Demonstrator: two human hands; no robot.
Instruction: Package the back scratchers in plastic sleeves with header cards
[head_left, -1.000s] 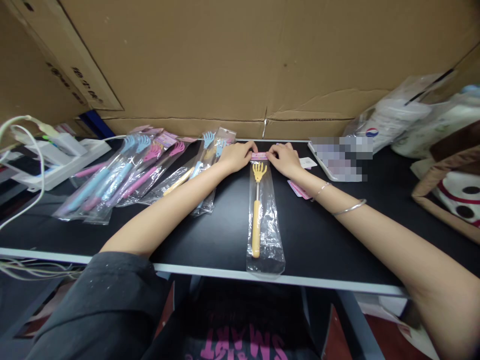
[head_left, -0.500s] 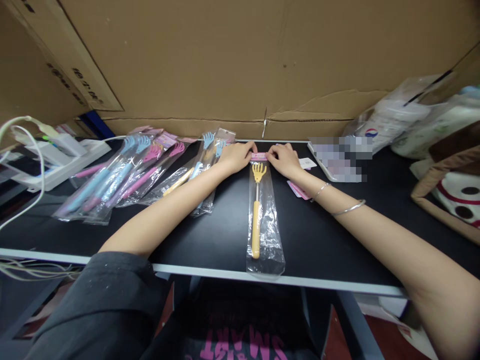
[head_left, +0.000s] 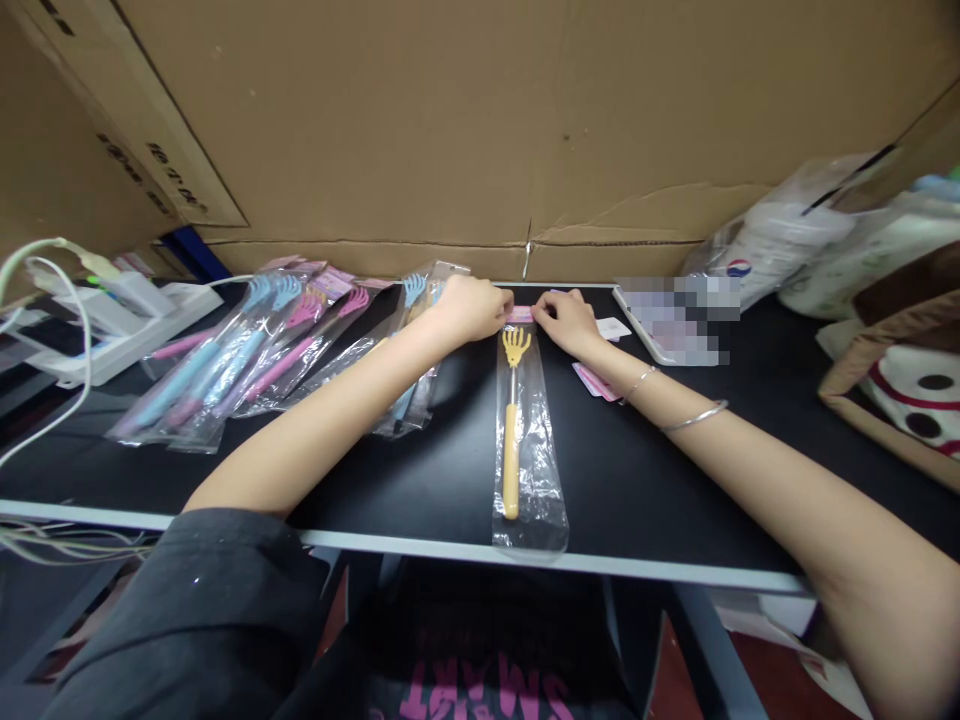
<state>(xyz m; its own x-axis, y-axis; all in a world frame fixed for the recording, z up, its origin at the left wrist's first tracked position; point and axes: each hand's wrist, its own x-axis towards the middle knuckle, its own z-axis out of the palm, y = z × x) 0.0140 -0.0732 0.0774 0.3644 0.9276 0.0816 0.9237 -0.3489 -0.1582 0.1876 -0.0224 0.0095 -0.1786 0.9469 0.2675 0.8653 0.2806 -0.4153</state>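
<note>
A yellow back scratcher (head_left: pixel 511 460) lies inside a clear plastic bag (head_left: pixel 547 500) on the black desk, claw end away from me. Across the bag's far end is a pink header card (head_left: pixel 519 314). My left hand (head_left: pixel 474 306) has its fingers curled closed at the card's left edge. At the right edge, my right hand (head_left: pixel 568 320) pinches the card between thumb and forefinger. Under my right wrist lie pink cards (head_left: pixel 595 381), with a white paper tag (head_left: pixel 613 328) beside it. Bagged blue back scratchers (head_left: pixel 412 290) rest behind my left forearm, which partly hides them.
Several bagged blue and pink back scratchers (head_left: pixel 240 350) are piled at the left. Beyond them is a white power strip (head_left: pixel 135 330) with cables. A phone (head_left: pixel 660 325), bagged cup (head_left: pixel 780 250) and brown-trimmed bag (head_left: pixel 900 370) stand right. Cardboard (head_left: pixel 450 120) walls the back.
My left hand has lifted slightly and turned, its fingers more curled at the card's left edge. The right hand and the bagged yellow back scratcher stay nearly in place.
</note>
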